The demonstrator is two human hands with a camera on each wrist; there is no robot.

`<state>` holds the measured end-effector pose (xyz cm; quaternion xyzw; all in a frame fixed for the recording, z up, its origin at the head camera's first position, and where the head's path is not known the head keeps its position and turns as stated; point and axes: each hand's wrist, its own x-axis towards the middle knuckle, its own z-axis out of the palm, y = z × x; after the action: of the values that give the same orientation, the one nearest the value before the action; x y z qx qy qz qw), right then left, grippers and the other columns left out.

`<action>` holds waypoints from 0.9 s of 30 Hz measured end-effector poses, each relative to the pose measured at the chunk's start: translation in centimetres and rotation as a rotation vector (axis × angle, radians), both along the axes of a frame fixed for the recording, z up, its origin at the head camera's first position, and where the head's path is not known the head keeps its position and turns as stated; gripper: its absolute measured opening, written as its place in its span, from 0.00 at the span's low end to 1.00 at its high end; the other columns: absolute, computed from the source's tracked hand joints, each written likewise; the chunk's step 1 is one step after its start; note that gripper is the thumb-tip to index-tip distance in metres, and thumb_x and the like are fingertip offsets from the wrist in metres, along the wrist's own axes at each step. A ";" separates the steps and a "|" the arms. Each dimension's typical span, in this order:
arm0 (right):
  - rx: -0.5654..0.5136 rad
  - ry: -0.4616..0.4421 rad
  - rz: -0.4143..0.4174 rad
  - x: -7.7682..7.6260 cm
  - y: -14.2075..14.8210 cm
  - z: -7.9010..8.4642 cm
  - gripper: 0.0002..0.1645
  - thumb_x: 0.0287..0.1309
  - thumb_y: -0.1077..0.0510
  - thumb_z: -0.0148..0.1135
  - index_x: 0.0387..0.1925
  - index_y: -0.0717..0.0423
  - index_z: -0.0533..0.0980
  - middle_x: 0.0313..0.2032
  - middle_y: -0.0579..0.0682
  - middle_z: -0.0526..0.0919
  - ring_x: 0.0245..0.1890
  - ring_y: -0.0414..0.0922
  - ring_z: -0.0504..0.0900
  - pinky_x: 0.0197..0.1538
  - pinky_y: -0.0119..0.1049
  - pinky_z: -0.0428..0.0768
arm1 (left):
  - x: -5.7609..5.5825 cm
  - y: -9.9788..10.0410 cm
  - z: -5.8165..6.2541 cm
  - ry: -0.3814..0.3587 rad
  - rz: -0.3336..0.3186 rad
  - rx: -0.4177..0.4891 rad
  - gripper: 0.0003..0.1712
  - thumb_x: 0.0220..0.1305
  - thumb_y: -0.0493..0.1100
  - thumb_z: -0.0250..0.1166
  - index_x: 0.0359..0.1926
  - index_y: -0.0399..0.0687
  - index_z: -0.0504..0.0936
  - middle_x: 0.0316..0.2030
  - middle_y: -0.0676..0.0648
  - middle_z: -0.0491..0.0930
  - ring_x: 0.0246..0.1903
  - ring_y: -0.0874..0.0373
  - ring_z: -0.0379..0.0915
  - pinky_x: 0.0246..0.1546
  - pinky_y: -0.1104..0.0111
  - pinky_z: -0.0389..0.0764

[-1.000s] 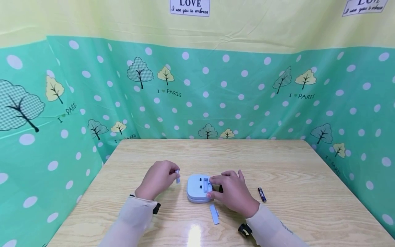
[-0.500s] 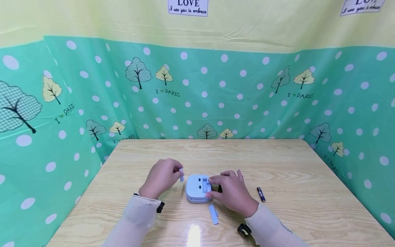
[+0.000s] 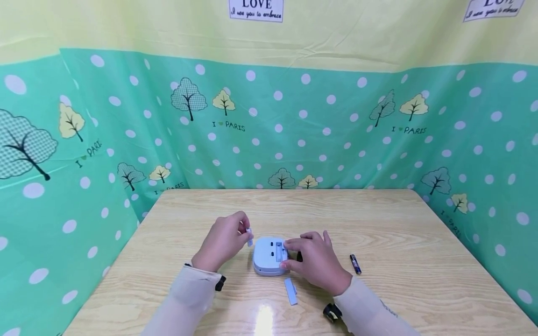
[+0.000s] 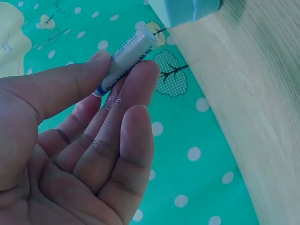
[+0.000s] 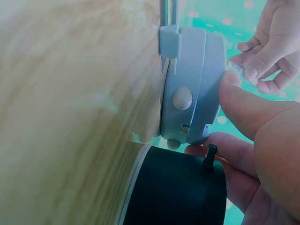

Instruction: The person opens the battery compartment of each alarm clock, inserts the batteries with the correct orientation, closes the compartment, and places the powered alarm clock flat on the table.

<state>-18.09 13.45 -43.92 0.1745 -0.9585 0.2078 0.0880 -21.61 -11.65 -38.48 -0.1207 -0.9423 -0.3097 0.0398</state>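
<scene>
My left hand (image 3: 222,238) pinches a white AAA-type battery (image 4: 129,56) between thumb and fingers, tilted, just left of and above a light-blue rounded-square device (image 3: 265,261). The device lies face down on the table, its battery compartment (image 3: 279,252) uncovered; what lies inside is too small to tell. My right hand (image 3: 317,261) holds the device by its right edge, thumb on one side and fingers on the other. In the right wrist view the device (image 5: 192,79) shows a rounded knob on its side. A narrow light-blue battery cover (image 3: 291,291) lies in front of it.
A dark battery (image 3: 355,264) lies on the wooden table (image 3: 399,224) to the right of my right hand. Beside the device stands a dark cylinder (image 5: 178,187) with a small black clip, mostly hidden by the hand in the head view. A patterned curtain (image 3: 277,107) surrounds the table.
My left hand has moved a little right and away from me with the white battery, closer to the device. The right hand and the device have stayed in place.
</scene>
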 end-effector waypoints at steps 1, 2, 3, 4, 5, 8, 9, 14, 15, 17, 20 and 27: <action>0.001 0.002 0.000 0.0 0.0 0.0 0.31 0.50 0.34 0.77 0.55 0.39 0.86 0.58 0.38 0.86 0.66 0.56 0.74 0.69 0.80 0.47 | 0.0 0.0 0.0 0.003 -0.007 0.003 0.10 0.63 0.39 0.74 0.35 0.51 0.79 0.28 0.56 0.84 0.26 0.62 0.77 0.28 0.67 0.77; -0.001 0.002 0.000 0.0 0.0 0.0 0.31 0.50 0.34 0.77 0.55 0.40 0.86 0.58 0.38 0.86 0.66 0.56 0.74 0.69 0.80 0.47 | 0.0 0.1 -0.1 0.005 -0.012 0.005 0.10 0.63 0.38 0.74 0.35 0.51 0.79 0.28 0.56 0.84 0.26 0.62 0.77 0.28 0.67 0.77; -0.003 0.002 0.002 0.0 0.0 0.0 0.31 0.50 0.34 0.77 0.55 0.40 0.86 0.58 0.38 0.86 0.66 0.56 0.74 0.69 0.80 0.46 | 0.0 0.1 -0.1 0.006 -0.016 0.005 0.10 0.63 0.38 0.73 0.35 0.51 0.79 0.27 0.56 0.84 0.26 0.62 0.77 0.28 0.67 0.77; -0.001 0.004 0.003 0.0 0.0 0.0 0.32 0.50 0.34 0.77 0.55 0.40 0.86 0.58 0.38 0.86 0.66 0.56 0.74 0.69 0.80 0.47 | 0.0 0.1 -0.1 0.007 -0.018 0.002 0.10 0.63 0.38 0.73 0.34 0.51 0.78 0.27 0.56 0.83 0.26 0.62 0.77 0.28 0.67 0.77; -0.001 0.005 0.004 -0.1 0.0 0.0 0.32 0.50 0.34 0.77 0.55 0.40 0.86 0.58 0.38 0.86 0.66 0.56 0.75 0.69 0.80 0.47 | 0.1 0.2 -0.1 0.007 -0.018 -0.001 0.10 0.63 0.38 0.73 0.35 0.52 0.78 0.27 0.56 0.83 0.26 0.62 0.77 0.28 0.67 0.77; -0.001 0.005 0.005 0.0 0.0 -0.1 0.32 0.50 0.33 0.76 0.55 0.39 0.86 0.58 0.38 0.86 0.66 0.56 0.75 0.69 0.80 0.47 | 0.1 0.3 -0.2 0.010 -0.021 -0.006 0.10 0.63 0.38 0.74 0.35 0.52 0.79 0.27 0.56 0.83 0.26 0.62 0.77 0.27 0.68 0.77; -0.001 0.005 0.004 0.0 0.0 -0.1 0.32 0.50 0.33 0.76 0.55 0.39 0.86 0.58 0.38 0.86 0.66 0.56 0.75 0.69 0.80 0.47 | 0.2 0.3 -0.2 0.015 -0.022 -0.007 0.10 0.63 0.38 0.74 0.35 0.51 0.79 0.28 0.56 0.83 0.26 0.62 0.77 0.28 0.68 0.77; -0.002 -0.002 0.000 0.0 0.0 -0.1 0.32 0.50 0.33 0.76 0.55 0.39 0.86 0.58 0.38 0.86 0.66 0.56 0.74 0.69 0.80 0.46 | 0.2 0.4 -0.2 0.047 -0.028 -0.007 0.10 0.62 0.38 0.75 0.36 0.51 0.79 0.28 0.55 0.84 0.27 0.63 0.77 0.28 0.69 0.78; -0.001 -0.002 0.000 0.0 0.0 -0.1 0.32 0.50 0.33 0.76 0.55 0.39 0.86 0.58 0.38 0.86 0.66 0.56 0.74 0.69 0.80 0.46 | 0.2 0.4 -0.2 0.051 -0.028 -0.005 0.10 0.61 0.38 0.75 0.36 0.50 0.79 0.28 0.55 0.84 0.28 0.63 0.77 0.28 0.69 0.78; 0.002 -0.001 0.001 0.0 0.0 0.0 0.32 0.50 0.33 0.76 0.55 0.39 0.86 0.58 0.38 0.86 0.66 0.56 0.74 0.69 0.80 0.46 | 0.2 0.5 -0.2 0.055 -0.025 0.002 0.11 0.61 0.38 0.75 0.36 0.51 0.79 0.28 0.55 0.84 0.28 0.63 0.78 0.29 0.69 0.78; 0.004 0.005 0.002 0.0 0.0 0.0 0.32 0.50 0.33 0.76 0.55 0.40 0.86 0.58 0.38 0.86 0.66 0.56 0.75 0.69 0.80 0.47 | 0.2 0.5 -0.3 0.058 -0.027 0.020 0.11 0.62 0.38 0.75 0.36 0.51 0.79 0.29 0.56 0.85 0.28 0.64 0.78 0.30 0.68 0.79; -0.001 0.015 0.007 0.0 0.0 0.0 0.32 0.50 0.33 0.76 0.55 0.40 0.86 0.57 0.39 0.86 0.65 0.57 0.75 0.68 0.81 0.47 | 0.3 0.8 -0.5 0.074 -0.045 0.038 0.10 0.63 0.39 0.74 0.36 0.52 0.79 0.29 0.56 0.84 0.28 0.64 0.77 0.31 0.69 0.80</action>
<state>-18.07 13.50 -43.93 0.1791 -0.9571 0.2073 0.0946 -21.35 -10.80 -39.02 -0.1522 -0.9312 -0.3238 0.0701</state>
